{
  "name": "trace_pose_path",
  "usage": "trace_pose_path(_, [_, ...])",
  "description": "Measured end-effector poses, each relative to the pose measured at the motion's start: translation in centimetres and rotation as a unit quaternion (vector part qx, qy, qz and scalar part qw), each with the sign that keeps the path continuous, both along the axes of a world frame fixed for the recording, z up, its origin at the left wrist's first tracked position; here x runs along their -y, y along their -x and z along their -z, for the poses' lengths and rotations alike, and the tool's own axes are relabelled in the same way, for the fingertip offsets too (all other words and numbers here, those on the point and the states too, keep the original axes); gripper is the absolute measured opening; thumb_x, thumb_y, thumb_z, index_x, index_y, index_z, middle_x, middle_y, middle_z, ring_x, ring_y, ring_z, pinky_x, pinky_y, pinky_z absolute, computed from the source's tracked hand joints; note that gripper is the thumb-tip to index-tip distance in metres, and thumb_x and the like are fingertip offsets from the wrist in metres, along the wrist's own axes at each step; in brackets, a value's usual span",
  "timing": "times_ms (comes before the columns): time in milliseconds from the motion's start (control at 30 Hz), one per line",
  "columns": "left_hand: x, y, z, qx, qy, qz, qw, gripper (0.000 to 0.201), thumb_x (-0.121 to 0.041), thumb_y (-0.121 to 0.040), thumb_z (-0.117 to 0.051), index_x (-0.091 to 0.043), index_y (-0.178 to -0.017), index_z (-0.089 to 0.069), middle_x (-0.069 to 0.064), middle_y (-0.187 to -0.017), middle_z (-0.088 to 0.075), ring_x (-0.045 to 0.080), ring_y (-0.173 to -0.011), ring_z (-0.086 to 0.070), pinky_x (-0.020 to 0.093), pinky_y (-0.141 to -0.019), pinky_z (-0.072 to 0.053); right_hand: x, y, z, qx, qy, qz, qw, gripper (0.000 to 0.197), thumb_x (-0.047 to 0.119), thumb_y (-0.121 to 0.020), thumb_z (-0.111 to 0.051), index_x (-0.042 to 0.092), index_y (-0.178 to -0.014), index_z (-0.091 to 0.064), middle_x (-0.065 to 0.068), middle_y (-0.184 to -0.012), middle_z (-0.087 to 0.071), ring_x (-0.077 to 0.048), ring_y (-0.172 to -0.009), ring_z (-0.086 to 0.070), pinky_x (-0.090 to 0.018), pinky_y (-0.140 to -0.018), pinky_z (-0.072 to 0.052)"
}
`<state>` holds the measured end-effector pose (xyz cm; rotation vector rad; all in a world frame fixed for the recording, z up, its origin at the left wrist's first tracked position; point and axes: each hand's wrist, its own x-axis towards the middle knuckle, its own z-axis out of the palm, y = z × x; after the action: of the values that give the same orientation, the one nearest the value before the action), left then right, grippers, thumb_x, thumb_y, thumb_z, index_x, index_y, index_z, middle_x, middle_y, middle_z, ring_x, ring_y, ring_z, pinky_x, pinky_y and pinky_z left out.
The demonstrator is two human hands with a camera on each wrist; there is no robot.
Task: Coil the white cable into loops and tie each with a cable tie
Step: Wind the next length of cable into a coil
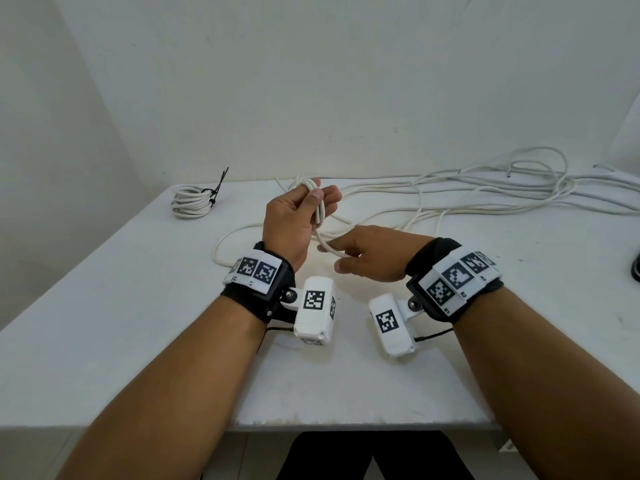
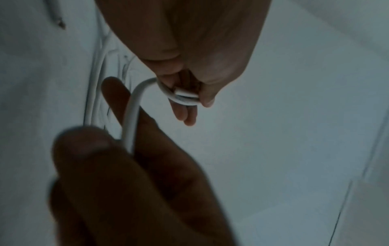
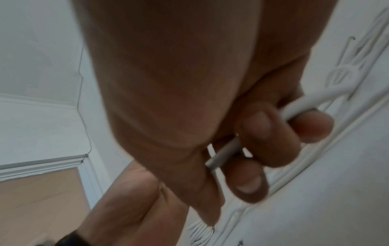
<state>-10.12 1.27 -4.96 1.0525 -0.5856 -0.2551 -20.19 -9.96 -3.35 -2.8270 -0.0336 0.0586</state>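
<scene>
My left hand (image 1: 304, 209) is raised over the middle of the table, and a couple of turns of the white cable (image 1: 320, 209) wrap its fingers. Just below and to the right, my right hand (image 1: 346, 258) pinches the strand that leads down from those turns. In the left wrist view the cable (image 2: 131, 116) runs between my left thumb and fingers over to the right hand (image 2: 189, 66). In the right wrist view my right fingers (image 3: 267, 136) curl round the cable (image 3: 223, 154). The rest of the cable trails across the table.
A finished white coil (image 1: 190, 202) bound with a black cable tie (image 1: 216, 194) lies at the white table's (image 1: 138, 323) back left. A heap of loose white cables (image 1: 485, 188) spreads along the back right. A dark object (image 1: 636, 268) sits at the right edge.
</scene>
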Motion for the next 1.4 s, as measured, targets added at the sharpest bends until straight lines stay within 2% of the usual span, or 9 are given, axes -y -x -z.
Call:
trace_pose_path(67, [-0.4, -0.1, 0.0, 0.092, -0.106, -0.034, 0.989, 0.019, -0.003, -0.098, -0.050, -0.009, -0.099, -0.067, 0.010, -0.094, -0.073, 0.019, -0.089, -0.073, 0.030, -0.086, -0.057, -0.1, 0.3, -0.1, 0.019, -0.007, -0.015, 1.000, 0.033, 0.030, -0.098, -0.054, 0.028, -0.130, -0.062, 0.008, -0.084, -0.063, -0.003, -0.076, -0.057, -0.024, -0.076, -0.047])
trace_pose_path(167, [-1.2, -0.3, 0.1, 0.267, -0.314, -0.035, 0.911, 0.022, -0.006, -0.094, -0.054, -0.003, -0.080, -0.070, -0.006, -0.070, -0.066, 0.001, -0.058, -0.060, 0.019, -0.061, -0.049, 0.5, 0.3, 0.1, 0.118, -0.088, 0.001, 0.989, 0.011, 0.024, -0.089, -0.068, 0.020, -0.093, -0.077, 0.012, -0.063, -0.059, 0.004, -0.056, -0.052, -0.016, -0.058, -0.039])
trace_pose_path(267, [-1.5, -0.2, -0.2, 0.292, -0.413, 0.048, 0.861, 0.025, -0.010, -0.090, -0.050, 0.002, -0.075, -0.065, -0.001, -0.058, -0.061, 0.010, -0.053, -0.050, 0.025, -0.057, -0.039, 1.4, 0.6, -0.1, 0.183, -0.181, 0.021, 0.966, 0.003, 0.021, -0.077, -0.080, 0.021, -0.075, -0.078, 0.010, -0.060, -0.065, -0.006, -0.056, -0.056, -0.026, -0.054, -0.045])
trace_pose_path(433, [-1.4, 0.7, -1.1, 0.131, -0.338, 0.161, 0.918, 0.032, -0.010, -0.101, -0.038, 0.000, -0.079, -0.059, 0.005, -0.058, -0.061, 0.012, -0.045, -0.046, 0.019, -0.047, -0.036, 1.9, 0.9, -0.4, 0.251, -0.240, 0.024, 0.937, 0.008, 0.019, -0.074, -0.084, 0.016, -0.078, -0.077, 0.004, -0.070, -0.074, -0.017, -0.071, -0.069, -0.031, -0.069, -0.053])
trace_pose_path(633, [-1.7, 0.9, -1.2, 0.100, -0.260, 0.220, 0.935, 0.035, -0.011, -0.102, -0.031, 0.009, -0.089, -0.057, 0.005, -0.048, -0.050, 0.015, -0.043, -0.029, 0.028, -0.049, -0.023, 1.9, 1.1, -0.6, 0.288, -0.279, -0.004, 0.916, 0.009, 0.014, -0.076, -0.083, 0.010, -0.077, -0.075, 0.000, -0.062, -0.069, -0.012, -0.060, -0.063, -0.024, -0.062, -0.051])
trace_pose_path(833, [-2.4, 0.8, -1.4, 0.079, -0.196, 0.251, 0.945, 0.046, -0.018, -0.103, -0.029, 0.004, -0.086, -0.067, 0.002, -0.044, -0.034, 0.016, -0.044, -0.023, 0.025, -0.046, -0.025, 3.8, 1.0, -0.8, 0.357, -0.333, 0.037, 0.872, 0.020, 0.018, -0.076, -0.084, 0.010, -0.082, -0.067, -0.013, -0.069, -0.069, -0.021, -0.062, -0.061, -0.036, -0.064, -0.051])
trace_pose_path(1067, [-2.1, 1.7, -2.4, -0.004, 0.014, 0.296, 0.955, 0.040, -0.011, -0.099, -0.027, 0.013, -0.112, -0.056, 0.001, -0.058, -0.048, 0.011, -0.052, -0.039, 0.022, -0.052, -0.036, 4.7, 0.9, -0.1, 0.286, -0.240, 0.093, 0.923, 0.030, 0.041, -0.101, -0.049, 0.049, -0.080, -0.069, 0.010, -0.062, -0.062, -0.005, -0.058, -0.051, -0.016, -0.062, -0.042])
trace_pose_path(1267, [-1.5, 1.0, -2.0, -0.044, 0.078, 0.228, 0.970, 0.034, -0.008, -0.102, -0.030, 0.010, -0.119, -0.053, 0.009, -0.081, -0.068, 0.011, -0.065, -0.059, 0.024, -0.063, -0.052, 2.1, 0.0, 0.1, 0.145, -0.196, 0.089, 0.966, 0.054, 0.045, -0.104, -0.039, 0.046, -0.054, -0.062, 0.010, -0.051, -0.054, 0.000, -0.044, -0.044, -0.019, -0.055, -0.039])
trace_pose_path(1400, [-0.5, 0.6, -1.0, -0.069, 0.062, 0.133, 0.987, 0.027, -0.006, -0.103, -0.035, 0.006, -0.114, -0.056, 0.010, -0.080, -0.072, 0.012, -0.066, -0.063, 0.023, -0.068, -0.054, 1.1, -0.4, 0.2, 0.045, -0.104, 0.052, 0.992, 0.036, 0.040, -0.105, -0.037, 0.023, -0.078, -0.053, 0.001, -0.068, -0.062, -0.009, -0.055, -0.050, -0.027, -0.063, -0.040])
